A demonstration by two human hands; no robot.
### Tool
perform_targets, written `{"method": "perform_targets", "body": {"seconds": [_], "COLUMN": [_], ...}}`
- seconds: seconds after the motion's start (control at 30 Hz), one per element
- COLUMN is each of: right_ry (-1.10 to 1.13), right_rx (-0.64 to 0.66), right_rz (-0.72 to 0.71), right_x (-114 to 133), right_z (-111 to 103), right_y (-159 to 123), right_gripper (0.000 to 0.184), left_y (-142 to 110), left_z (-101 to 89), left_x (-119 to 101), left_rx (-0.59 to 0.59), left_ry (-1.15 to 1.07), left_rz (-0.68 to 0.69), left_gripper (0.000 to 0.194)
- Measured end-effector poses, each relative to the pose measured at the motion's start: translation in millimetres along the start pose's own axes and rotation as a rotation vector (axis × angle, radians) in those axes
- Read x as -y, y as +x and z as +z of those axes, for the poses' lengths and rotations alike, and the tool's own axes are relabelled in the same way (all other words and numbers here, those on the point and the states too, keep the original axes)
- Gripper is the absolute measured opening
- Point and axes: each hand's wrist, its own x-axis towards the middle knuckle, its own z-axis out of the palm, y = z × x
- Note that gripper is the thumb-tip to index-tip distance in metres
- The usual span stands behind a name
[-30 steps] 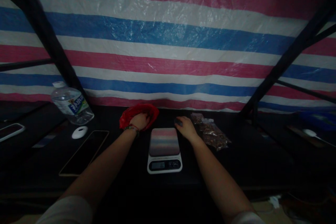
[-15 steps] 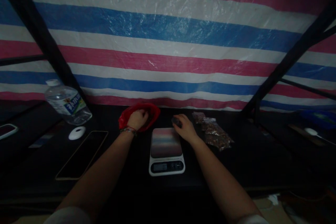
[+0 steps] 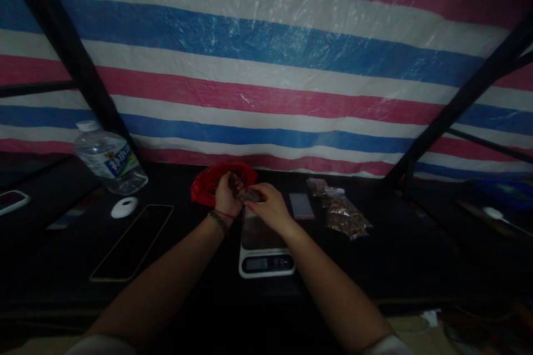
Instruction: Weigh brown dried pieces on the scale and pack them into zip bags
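Observation:
My left hand (image 3: 229, 197) is turned partly palm up over the near right side of a red plastic bag (image 3: 202, 186), its fingers curled. What lies in those fingers is too dark to make out. Close against it, my right hand (image 3: 271, 209) pinches a small clear plastic bag (image 3: 251, 196), which touches or nearly touches the left fingers. Both hands are above the far edge of a white digital kitchen scale (image 3: 266, 267), and my right hand covers part of its plate. The reading on the display is too dim to read.
Right of the scale lies a flat clear zip bag (image 3: 301, 206), then several filled zip bags (image 3: 345, 213) of brown bits. On the left are a phone (image 3: 132, 241), a white mouse (image 3: 124, 207) and a clear bottle (image 3: 110, 158). Black frame bars (image 3: 441, 116) slant at both sides.
My left hand has come out of the red bag and turned over, moving right. My right hand has moved left to meet it, uncovering the flat zip bag on the table.

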Motion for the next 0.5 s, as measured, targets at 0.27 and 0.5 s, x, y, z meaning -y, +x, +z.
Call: {"method": "perform_targets", "body": {"seconds": [0.27,0.5], "right_ry": [-0.073,-0.090], "right_rx": [0.025,-0.002], "right_rz": [0.023,0.089], "right_x": [3.1,4.5], "right_z": [3.5,5.4], "right_y": [-18.1,-21.7], "right_gripper": [0.035,0.034], "left_y": [-7.7,-13.9], "left_z": [2.7,1.9], "left_x": [10.3,15.3], "left_rx": [0.008,0.019], "left_ry": [-0.047,0.015], "left_rz": [-0.048,-0.076], "left_gripper": [0.019,0.021]}}
